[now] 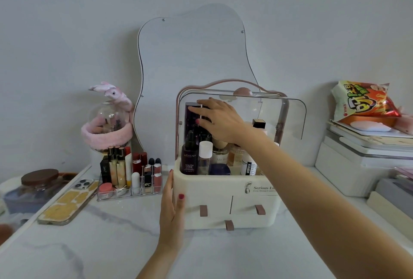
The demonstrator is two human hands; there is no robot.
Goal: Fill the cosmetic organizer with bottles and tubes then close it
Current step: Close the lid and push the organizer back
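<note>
While left hand (173, 207) rests flat on organizer (223, 200), right hand (218, 120) fingers curl round dark bottle (192, 117).

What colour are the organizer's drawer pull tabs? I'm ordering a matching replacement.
Dusty brownish pink, matching the handle trim; the drawer pull tabs show in the head view, the only view.

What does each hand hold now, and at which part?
The right hand grips the tall dark bottle near its top, inside the organizer. The left hand holds nothing; it rests flat on the organizer's left side.
</note>
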